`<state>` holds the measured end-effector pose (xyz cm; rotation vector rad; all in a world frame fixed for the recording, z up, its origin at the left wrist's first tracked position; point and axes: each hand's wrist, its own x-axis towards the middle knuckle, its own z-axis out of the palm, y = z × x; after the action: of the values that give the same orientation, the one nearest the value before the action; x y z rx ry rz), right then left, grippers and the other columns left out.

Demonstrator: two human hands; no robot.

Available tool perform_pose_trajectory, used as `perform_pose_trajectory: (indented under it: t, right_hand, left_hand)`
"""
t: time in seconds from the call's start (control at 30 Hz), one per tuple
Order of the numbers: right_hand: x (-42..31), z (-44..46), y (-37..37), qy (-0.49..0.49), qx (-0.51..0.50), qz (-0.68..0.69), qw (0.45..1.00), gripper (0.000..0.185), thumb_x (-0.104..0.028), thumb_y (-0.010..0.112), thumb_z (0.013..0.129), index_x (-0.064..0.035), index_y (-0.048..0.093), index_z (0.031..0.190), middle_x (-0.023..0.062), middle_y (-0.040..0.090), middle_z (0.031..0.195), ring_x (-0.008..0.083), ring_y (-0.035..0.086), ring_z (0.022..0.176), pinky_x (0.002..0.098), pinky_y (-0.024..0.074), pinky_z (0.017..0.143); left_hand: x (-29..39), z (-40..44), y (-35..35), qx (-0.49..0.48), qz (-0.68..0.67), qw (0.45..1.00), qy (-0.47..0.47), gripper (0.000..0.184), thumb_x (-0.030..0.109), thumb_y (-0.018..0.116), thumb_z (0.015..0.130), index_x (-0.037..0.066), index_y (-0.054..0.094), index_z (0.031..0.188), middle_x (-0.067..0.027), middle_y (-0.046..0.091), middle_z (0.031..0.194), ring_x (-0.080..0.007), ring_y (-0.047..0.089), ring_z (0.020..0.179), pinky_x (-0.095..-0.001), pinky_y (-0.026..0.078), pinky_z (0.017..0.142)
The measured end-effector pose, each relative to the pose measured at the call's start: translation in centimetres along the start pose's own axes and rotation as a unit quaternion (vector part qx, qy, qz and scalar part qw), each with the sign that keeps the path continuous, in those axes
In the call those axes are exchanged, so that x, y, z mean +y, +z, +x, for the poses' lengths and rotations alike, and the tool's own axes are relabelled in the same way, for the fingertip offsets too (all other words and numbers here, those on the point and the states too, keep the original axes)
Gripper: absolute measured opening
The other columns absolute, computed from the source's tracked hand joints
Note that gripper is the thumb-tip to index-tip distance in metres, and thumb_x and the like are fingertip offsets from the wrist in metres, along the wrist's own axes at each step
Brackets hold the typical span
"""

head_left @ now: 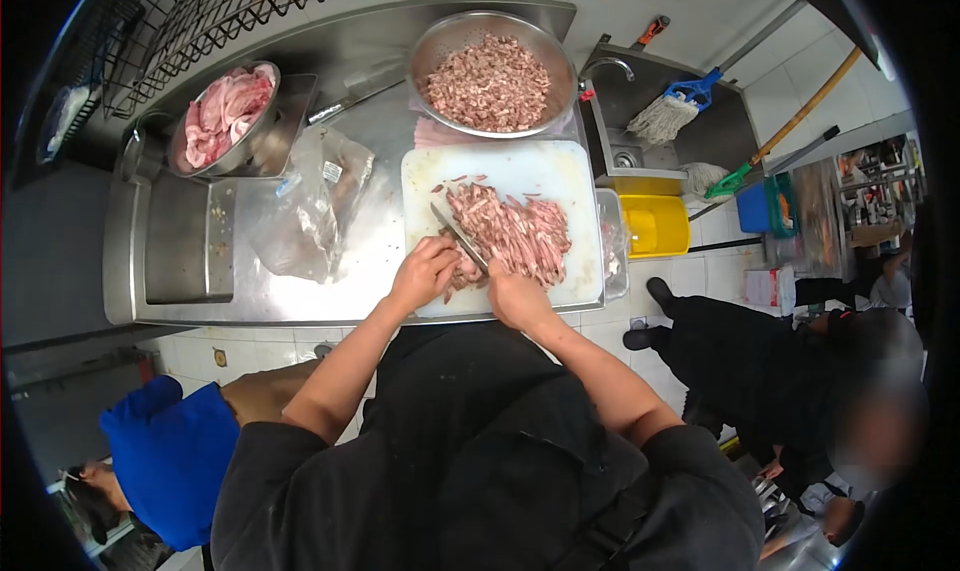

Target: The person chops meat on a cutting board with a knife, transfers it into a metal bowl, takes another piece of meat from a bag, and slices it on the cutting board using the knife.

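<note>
On the white cutting board (425,186) lies a pile of meat strips (525,233), pink and brownish. My right hand (518,297) is closed around the handle of a knife (460,237), whose blade points up and left across the pile's left side. My left hand (425,273), fingers curled, presses on a piece of meat (467,268) at the left of the blade. Behind the board stands a large steel bowl (420,46) with finely chopped meat (490,83) in it.
At the back left, a bowl of larger meat pieces (225,116) rests above the sink (180,236). A clear plastic bag (305,211) lies on the steel counter (375,296). A yellow bin (655,225) stands right. A person in blue (175,461) is at left, others at right.
</note>
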<state>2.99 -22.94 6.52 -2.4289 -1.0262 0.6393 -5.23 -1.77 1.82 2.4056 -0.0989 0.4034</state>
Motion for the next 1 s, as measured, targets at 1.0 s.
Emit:
perform_pose_trajectory:
  t: [1.0]
  right_hand:
    - [-1.8, -0.2, -2.7, 0.058, -0.060, -0.023, 0.996, 0.021, -0.006, 0.048, 0.092, 0.0018, 0.045, 0.111, 0.0300, 0.070, 0.086, 0.0486, 0.069, 0.084, 0.0591, 0.0527, 0.074]
  left_hand:
    - [-0.1, -0.9, 2.4, 0.058, 0.046, 0.996, 0.055, 0.023, 0.004, 0.073, 0.081, 0.003, 0.069, 0.104, -0.0101, 0.065, 0.108, -0.0295, 0.061, 0.104, -0.0414, 0.051, 0.093]
